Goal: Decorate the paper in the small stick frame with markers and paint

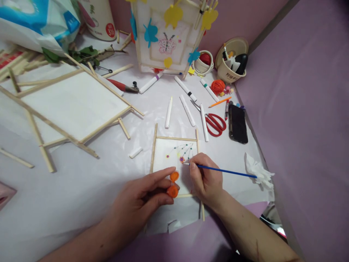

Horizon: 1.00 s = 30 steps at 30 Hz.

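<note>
My right hand (205,178) pinches a blue paintbrush (226,170), its tip at a small painted flower (181,159) on a white paper panel (163,145). Thin wooden sticks (176,138) frame this panel. Painted stems with small green dots fan out near its top right, and a yellow patch and a smaller flower lie to the left. Between the thumb and fingers of my left hand (147,193) is a small paint pot (172,191) with its orange lid (174,177) flipped up. The pot hangs over the lower part of the panel.
Several white markers (187,110) lie beyond the panel, with red-handled scissors (215,124) and a phone (238,123) to the right. Crumpled tissue (259,171) touches the brush's end. A larger stick frame (73,102) is at left; a decorated lantern (167,40) stands at the back.
</note>
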Each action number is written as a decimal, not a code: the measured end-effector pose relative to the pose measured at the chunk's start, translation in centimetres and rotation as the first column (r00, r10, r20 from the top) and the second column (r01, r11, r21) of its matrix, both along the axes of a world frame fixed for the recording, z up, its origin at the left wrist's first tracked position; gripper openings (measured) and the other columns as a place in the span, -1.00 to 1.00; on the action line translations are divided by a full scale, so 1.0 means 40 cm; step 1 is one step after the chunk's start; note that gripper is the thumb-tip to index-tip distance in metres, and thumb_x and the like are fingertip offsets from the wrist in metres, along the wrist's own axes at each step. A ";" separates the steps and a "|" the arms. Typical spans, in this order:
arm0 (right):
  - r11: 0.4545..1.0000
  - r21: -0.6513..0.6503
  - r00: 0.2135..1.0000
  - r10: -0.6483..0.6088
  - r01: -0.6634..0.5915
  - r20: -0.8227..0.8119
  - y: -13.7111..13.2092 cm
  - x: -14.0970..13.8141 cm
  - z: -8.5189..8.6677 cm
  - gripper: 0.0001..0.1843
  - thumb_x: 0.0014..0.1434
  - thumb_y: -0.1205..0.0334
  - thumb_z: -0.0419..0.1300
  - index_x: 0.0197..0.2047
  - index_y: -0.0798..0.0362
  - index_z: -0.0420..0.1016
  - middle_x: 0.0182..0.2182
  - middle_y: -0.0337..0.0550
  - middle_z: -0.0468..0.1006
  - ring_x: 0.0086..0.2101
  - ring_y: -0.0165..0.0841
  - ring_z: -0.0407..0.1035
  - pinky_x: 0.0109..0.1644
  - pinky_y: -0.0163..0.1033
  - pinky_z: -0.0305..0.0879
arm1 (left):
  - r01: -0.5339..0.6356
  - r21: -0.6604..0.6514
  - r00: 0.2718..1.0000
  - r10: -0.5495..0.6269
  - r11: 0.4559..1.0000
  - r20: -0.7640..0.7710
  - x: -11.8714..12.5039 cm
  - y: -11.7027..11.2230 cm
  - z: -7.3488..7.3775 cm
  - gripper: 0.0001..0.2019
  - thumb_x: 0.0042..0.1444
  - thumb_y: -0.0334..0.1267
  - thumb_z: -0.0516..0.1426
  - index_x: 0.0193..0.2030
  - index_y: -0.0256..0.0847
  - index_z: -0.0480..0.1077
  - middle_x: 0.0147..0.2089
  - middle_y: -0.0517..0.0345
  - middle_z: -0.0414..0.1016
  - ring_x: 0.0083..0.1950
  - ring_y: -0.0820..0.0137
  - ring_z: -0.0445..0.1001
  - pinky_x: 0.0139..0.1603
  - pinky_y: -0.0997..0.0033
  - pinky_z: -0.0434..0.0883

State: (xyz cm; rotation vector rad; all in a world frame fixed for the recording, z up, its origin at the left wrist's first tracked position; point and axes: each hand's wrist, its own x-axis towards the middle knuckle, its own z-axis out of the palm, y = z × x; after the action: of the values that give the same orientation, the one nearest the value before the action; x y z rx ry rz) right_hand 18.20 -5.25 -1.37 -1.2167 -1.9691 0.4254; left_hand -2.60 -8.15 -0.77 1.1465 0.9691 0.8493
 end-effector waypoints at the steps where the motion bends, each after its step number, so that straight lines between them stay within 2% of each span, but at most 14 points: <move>1: 1.000 -0.004 1.000 0.001 -0.001 -0.003 0.000 0.000 0.000 -0.88 0.26 0.41 0.03 -0.28 0.03 0.33 -0.47 -0.22 0.40 -0.44 -0.38 0.29 -0.35 -0.23 0.22 | 0.004 0.002 1.000 -0.004 1.000 -0.002 0.000 0.001 -0.002 -0.52 0.10 -0.47 0.22 0.13 0.12 0.49 -0.25 0.38 0.65 -0.30 0.54 0.59 -0.21 0.69 0.50; 8: 1.000 -0.012 0.999 0.010 -0.011 -0.049 -0.002 0.001 -0.005 -0.87 0.26 0.42 0.03 -0.27 0.03 0.33 -0.46 -0.22 0.41 -0.44 -0.37 0.28 -0.34 -0.22 0.22 | 0.008 0.024 1.000 -0.007 1.000 -0.003 -0.003 -0.001 -0.007 -0.50 0.10 -0.47 0.22 0.13 0.14 0.48 -0.25 0.40 0.65 -0.28 0.55 0.59 -0.20 0.70 0.50; 14: 1.000 -0.003 0.997 0.006 -0.007 -0.080 -0.002 0.002 -0.007 -0.87 0.25 0.44 0.04 -0.27 0.04 0.32 -0.46 -0.22 0.39 -0.43 -0.38 0.28 -0.33 -0.22 0.21 | -0.004 0.001 1.000 0.004 1.000 0.014 0.001 0.002 -0.003 -0.53 0.09 -0.47 0.23 0.11 0.07 0.50 -0.27 0.35 0.65 -0.29 0.52 0.60 -0.21 0.67 0.51; 20: 1.000 -0.025 0.998 0.011 -0.013 -0.057 0.000 0.002 -0.007 -0.89 0.26 0.42 0.05 -0.26 0.04 0.33 -0.46 -0.23 0.39 -0.42 -0.39 0.28 -0.32 -0.24 0.20 | -0.015 0.006 1.000 0.015 1.000 0.018 -0.002 0.002 0.000 -0.45 0.09 -0.52 0.22 0.11 0.24 0.49 -0.26 0.45 0.65 -0.29 0.60 0.59 -0.20 0.77 0.48; 24: 0.999 -0.043 0.999 0.006 -0.008 -0.050 -0.001 0.003 -0.007 -0.89 0.26 0.41 0.05 -0.27 0.04 0.33 -0.45 -0.23 0.39 -0.43 -0.39 0.28 -0.32 -0.23 0.21 | -0.015 0.005 0.999 0.015 1.000 0.030 -0.002 0.002 0.005 -0.44 0.07 -0.54 0.23 0.07 0.27 0.50 -0.27 0.48 0.65 -0.31 0.62 0.59 -0.22 0.82 0.46; 30: 1.000 -0.014 0.998 0.008 -0.009 -0.062 -0.003 0.006 -0.009 -0.88 0.26 0.43 0.04 -0.27 0.04 0.32 -0.46 -0.23 0.38 -0.43 -0.39 0.27 -0.32 -0.23 0.20 | -0.008 0.031 0.999 0.007 0.999 0.036 0.001 0.001 -0.009 -0.42 0.10 -0.52 0.23 0.11 0.33 0.46 -0.24 0.48 0.65 -0.28 0.62 0.60 -0.20 0.81 0.46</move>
State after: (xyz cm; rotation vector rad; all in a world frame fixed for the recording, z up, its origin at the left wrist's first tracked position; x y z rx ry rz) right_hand 18.44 -5.38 -1.74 -1.1905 -1.9221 0.4764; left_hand -2.56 -8.09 -1.13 1.1512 0.9346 0.8909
